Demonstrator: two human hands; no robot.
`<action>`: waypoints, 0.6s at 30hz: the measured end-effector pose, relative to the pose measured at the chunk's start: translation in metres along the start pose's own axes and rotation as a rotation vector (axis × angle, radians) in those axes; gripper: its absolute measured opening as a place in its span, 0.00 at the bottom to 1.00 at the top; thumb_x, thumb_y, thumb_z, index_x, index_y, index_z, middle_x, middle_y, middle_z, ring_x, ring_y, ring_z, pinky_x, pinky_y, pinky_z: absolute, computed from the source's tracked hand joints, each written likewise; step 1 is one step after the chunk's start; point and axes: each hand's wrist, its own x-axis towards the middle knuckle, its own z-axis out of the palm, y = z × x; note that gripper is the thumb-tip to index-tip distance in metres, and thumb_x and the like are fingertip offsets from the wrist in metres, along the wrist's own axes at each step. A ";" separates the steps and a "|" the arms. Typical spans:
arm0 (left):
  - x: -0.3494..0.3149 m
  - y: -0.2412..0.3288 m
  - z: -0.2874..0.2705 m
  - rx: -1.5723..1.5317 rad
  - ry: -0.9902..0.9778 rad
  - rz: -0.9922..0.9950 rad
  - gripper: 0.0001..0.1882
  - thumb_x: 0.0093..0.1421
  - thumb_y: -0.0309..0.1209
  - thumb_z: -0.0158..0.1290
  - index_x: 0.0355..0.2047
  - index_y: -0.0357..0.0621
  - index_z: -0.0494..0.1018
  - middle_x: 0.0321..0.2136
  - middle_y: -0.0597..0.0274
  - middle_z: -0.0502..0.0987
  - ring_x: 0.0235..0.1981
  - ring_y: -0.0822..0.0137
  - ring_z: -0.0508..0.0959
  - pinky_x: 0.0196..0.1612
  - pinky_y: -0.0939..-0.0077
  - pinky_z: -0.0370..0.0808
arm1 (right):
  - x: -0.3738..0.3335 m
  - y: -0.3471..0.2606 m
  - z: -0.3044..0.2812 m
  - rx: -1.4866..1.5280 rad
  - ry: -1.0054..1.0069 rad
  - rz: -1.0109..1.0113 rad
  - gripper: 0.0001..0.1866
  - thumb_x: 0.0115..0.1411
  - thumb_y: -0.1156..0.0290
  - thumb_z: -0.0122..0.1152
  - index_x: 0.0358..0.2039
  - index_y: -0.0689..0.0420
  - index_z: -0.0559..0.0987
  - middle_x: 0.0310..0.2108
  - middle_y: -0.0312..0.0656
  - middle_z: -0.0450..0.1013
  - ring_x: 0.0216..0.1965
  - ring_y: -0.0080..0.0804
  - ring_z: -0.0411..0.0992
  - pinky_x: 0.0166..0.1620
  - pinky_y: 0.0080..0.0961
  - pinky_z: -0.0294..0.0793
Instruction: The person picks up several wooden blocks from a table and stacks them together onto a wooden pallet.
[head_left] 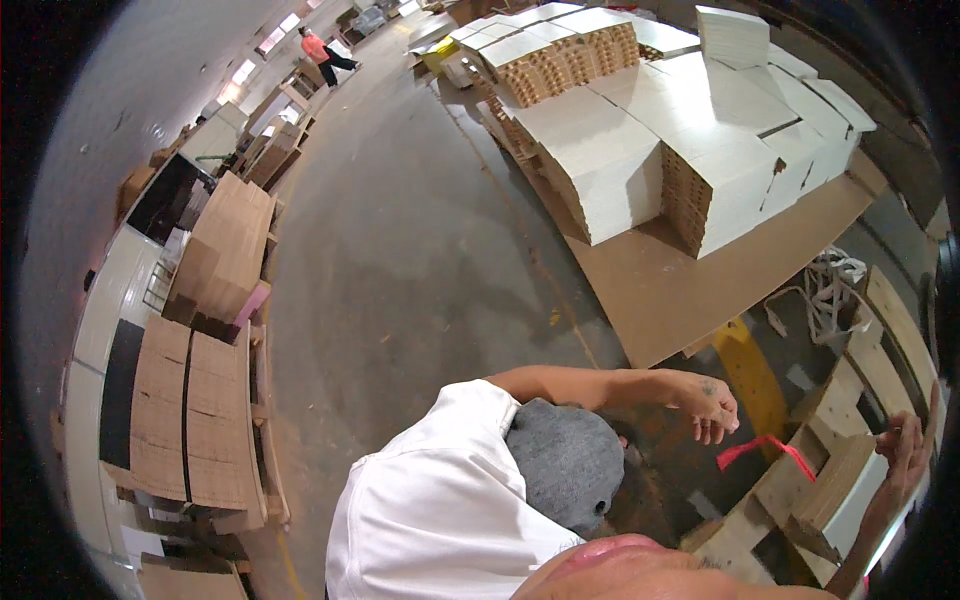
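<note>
My left hand point(708, 405) reaches out from a white sleeve, over the floor beside a wooden pallet. Its fingers hang loosely bent and apart, and nothing shows in them. A bright red strip point(765, 452) lies just beyond its fingertips, partly across the pallet point(765, 500). My right hand point(903, 445) is at the far right, its fingers spread over the end of a small stack of brown-and-white boards point(848, 495). Whether it touches the boards I cannot tell. Dark rim shading hides part of that hand.
A large stack of white boards point(620, 185) with brown edges stands on a brown sheet point(690, 300) at upper right. Tangled white straps point(835, 280) lie near it. Cardboard stacks point(195, 410) on pallets line the left. A person in an orange top point(315, 48) is far off.
</note>
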 end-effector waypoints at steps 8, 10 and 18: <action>-0.003 -0.009 0.008 -0.040 -0.017 -0.002 0.20 0.66 0.40 0.47 0.45 0.33 0.69 0.37 0.50 0.78 0.35 0.61 0.79 0.36 0.69 0.78 | -0.015 -0.028 0.022 0.055 0.068 -0.020 0.30 0.67 0.53 0.47 0.66 0.49 0.58 0.33 0.34 0.70 0.27 0.16 0.66 0.34 0.15 0.70; 0.000 -0.015 0.005 -0.142 -0.010 0.012 0.19 0.66 0.41 0.48 0.45 0.35 0.69 0.36 0.51 0.78 0.35 0.62 0.79 0.36 0.70 0.78 | -0.014 -0.037 0.027 0.052 0.022 -0.014 0.30 0.67 0.53 0.47 0.66 0.48 0.57 0.33 0.34 0.70 0.27 0.16 0.66 0.34 0.15 0.70; -0.012 -0.015 -0.029 -0.492 0.710 0.261 0.18 0.65 0.44 0.48 0.41 0.40 0.72 0.34 0.58 0.76 0.34 0.67 0.76 0.40 0.70 0.74 | 0.025 -0.082 0.096 0.335 -0.218 0.098 0.30 0.63 0.63 0.53 0.63 0.55 0.60 0.40 0.45 0.73 0.35 0.29 0.74 0.39 0.23 0.73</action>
